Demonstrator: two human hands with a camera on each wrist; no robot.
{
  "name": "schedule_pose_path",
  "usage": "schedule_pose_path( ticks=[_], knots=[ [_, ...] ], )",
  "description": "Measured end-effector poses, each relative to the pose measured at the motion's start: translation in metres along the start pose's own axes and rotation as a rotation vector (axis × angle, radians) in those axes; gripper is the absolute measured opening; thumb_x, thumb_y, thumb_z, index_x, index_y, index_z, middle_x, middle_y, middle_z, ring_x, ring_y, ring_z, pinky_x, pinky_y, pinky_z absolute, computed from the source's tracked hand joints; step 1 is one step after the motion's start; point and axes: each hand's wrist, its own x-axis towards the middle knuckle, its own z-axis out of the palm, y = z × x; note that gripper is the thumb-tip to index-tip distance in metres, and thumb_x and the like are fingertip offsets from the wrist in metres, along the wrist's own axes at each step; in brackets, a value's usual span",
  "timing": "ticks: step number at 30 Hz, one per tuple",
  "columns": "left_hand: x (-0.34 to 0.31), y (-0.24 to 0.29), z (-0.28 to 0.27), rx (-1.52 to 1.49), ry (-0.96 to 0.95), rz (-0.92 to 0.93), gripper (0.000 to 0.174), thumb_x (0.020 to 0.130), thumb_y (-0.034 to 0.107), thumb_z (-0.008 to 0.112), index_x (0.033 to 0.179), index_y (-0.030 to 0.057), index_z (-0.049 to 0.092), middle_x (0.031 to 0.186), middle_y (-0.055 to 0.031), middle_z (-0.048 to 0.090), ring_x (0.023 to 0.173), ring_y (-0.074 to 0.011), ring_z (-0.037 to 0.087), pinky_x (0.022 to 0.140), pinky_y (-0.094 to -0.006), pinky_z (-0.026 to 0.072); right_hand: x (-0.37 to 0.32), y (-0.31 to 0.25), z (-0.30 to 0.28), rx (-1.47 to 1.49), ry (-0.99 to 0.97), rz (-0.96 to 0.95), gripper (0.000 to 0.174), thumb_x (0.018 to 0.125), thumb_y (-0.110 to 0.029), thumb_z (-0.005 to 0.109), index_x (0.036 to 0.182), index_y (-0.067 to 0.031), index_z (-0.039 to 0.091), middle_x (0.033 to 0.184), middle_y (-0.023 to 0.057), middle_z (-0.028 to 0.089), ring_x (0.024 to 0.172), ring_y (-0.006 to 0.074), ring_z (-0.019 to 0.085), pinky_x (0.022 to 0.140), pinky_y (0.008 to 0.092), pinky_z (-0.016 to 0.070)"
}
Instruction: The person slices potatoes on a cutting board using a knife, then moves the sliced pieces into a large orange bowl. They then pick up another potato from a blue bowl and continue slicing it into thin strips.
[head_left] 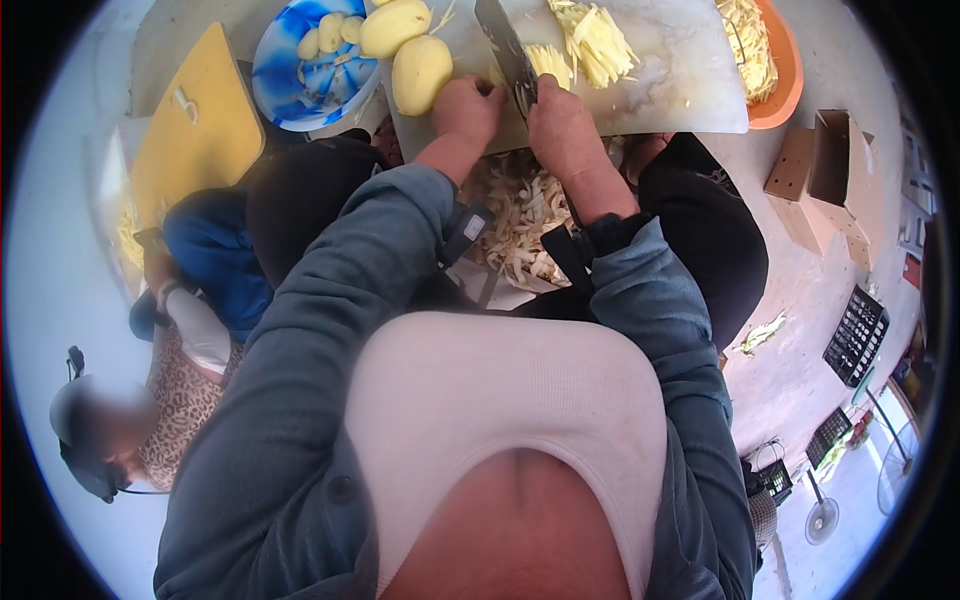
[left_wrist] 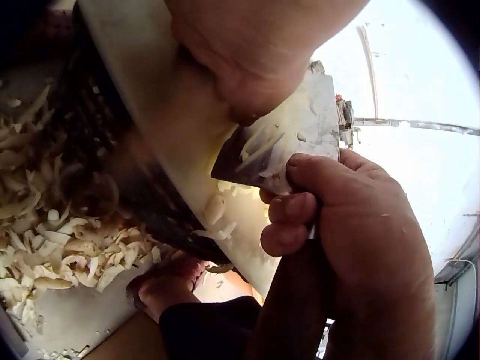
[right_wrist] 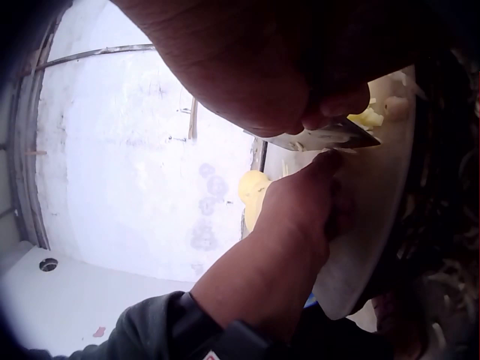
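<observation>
A white cutting board [head_left: 680, 90] lies across the top of the head view with cut potato strips [head_left: 600, 40] on it. My right hand [head_left: 550, 110] grips the handle of a cleaver [head_left: 505, 45], whose blade points away over the board. The left wrist view shows that grip [left_wrist: 337, 217] and the blade [left_wrist: 292, 142] with bits stuck to it. My left hand [head_left: 480, 95] sits just left of the blade, fingers curled down on a small potato piece [head_left: 497, 75]. Two whole peeled potatoes [head_left: 420, 72] lie beside it.
A blue bowl [head_left: 300, 75] of peeled potatoes stands at the left, and an orange basin [head_left: 785, 60] of strips at the right. Peelings [head_left: 525, 215] are piled below the board. Another person [head_left: 190, 330] crouches at the left by a yellow board [head_left: 200, 120]. A cardboard box [head_left: 830, 160] and black crates [head_left: 855, 335] stand to the right.
</observation>
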Motion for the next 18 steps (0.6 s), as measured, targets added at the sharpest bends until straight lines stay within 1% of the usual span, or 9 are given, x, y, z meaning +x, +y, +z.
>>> schedule_pose_path(
  ticks=[1, 2, 4, 8, 11, 13, 18],
  knots=[
    [0.001, -0.001, 0.001, -0.093, 0.020, -0.036, 0.032, 0.075, 0.035, 0.065, 0.085, 0.0059, 0.070, 0.082, -0.0131, 0.068, 0.078, -0.0281, 0.066, 0.071, -0.0369, 0.0508, 0.000, -0.001, -0.001, -0.005, -0.007, 0.005, 0.016, 0.081, -0.004, 0.051, 0.092, 0.0056, 0.045, 0.075, 0.0297, 0.058, 0.078, 0.0455, 0.058, 0.072, 0.0505, 0.0463],
    [0.003, -0.001, 0.002, -0.093, 0.020, -0.036, 0.032, 0.075, 0.035, 0.065, 0.085, 0.0059, 0.070, 0.082, -0.0131, 0.068, 0.078, -0.0281, 0.066, 0.071, -0.0369, 0.0508, 0.000, -0.002, -0.002, -0.006, -0.007, 0.006, 0.016, 0.081, -0.004, 0.051, 0.092, 0.0056, 0.045, 0.075, 0.0297, 0.058, 0.078, 0.0455, 0.058, 0.072, 0.0505, 0.0463],
    [0.004, -0.002, 0.002, -0.118, 0.037, -0.036, 0.034, 0.076, 0.034, 0.064, 0.087, 0.0023, 0.070, 0.079, -0.0166, 0.068, 0.073, -0.0280, 0.067, 0.069, -0.0347, 0.0511, 0.000, -0.008, -0.006, -0.057, -0.064, 0.044, 0.015, 0.078, 0.002, 0.045, 0.093, 0.0053, 0.047, 0.082, 0.0278, 0.061, 0.083, 0.0420, 0.061, 0.076, 0.0474, 0.0482],
    [0.003, 0.000, 0.000, -0.129, 0.033, -0.053, 0.035, 0.076, 0.035, 0.065, 0.086, 0.0024, 0.071, 0.078, -0.0168, 0.067, 0.073, -0.0279, 0.067, 0.069, -0.0348, 0.0512, -0.001, -0.009, -0.006, -0.061, -0.042, 0.019, 0.015, 0.079, 0.001, 0.045, 0.093, 0.0052, 0.047, 0.083, 0.0275, 0.061, 0.083, 0.0420, 0.061, 0.076, 0.0472, 0.0485],
    [0.004, -0.003, 0.003, -0.122, 0.060, -0.056, 0.035, 0.075, 0.036, 0.065, 0.084, 0.0028, 0.071, 0.078, -0.0167, 0.067, 0.073, -0.0286, 0.066, 0.069, -0.0355, 0.0512, -0.003, -0.017, -0.009, -0.111, -0.084, 0.007, 0.016, 0.079, 0.002, 0.045, 0.094, 0.0053, 0.046, 0.085, 0.0273, 0.061, 0.084, 0.0415, 0.061, 0.075, 0.0467, 0.0491],
    [0.005, -0.003, 0.004, -0.026, 0.092, -0.024, 0.035, 0.074, 0.036, 0.065, 0.084, 0.0034, 0.071, 0.078, -0.0165, 0.067, 0.073, -0.0297, 0.066, 0.070, -0.0366, 0.0513, -0.004, -0.021, -0.010, -0.122, -0.086, -0.005, 0.016, 0.078, 0.003, 0.045, 0.094, 0.0050, 0.046, 0.086, 0.0273, 0.061, 0.083, 0.0413, 0.061, 0.074, 0.0462, 0.0496],
    [0.004, 0.000, 0.002, -0.013, 0.067, -0.048, 0.035, 0.074, 0.037, 0.064, 0.084, 0.0041, 0.070, 0.078, -0.0162, 0.067, 0.075, -0.0302, 0.066, 0.072, -0.0374, 0.0512, -0.006, -0.021, -0.008, -0.137, -0.061, -0.028, 0.016, 0.078, 0.003, 0.045, 0.094, 0.0047, 0.046, 0.087, 0.0274, 0.060, 0.082, 0.0414, 0.062, 0.074, 0.0460, 0.0501]
  ],
)
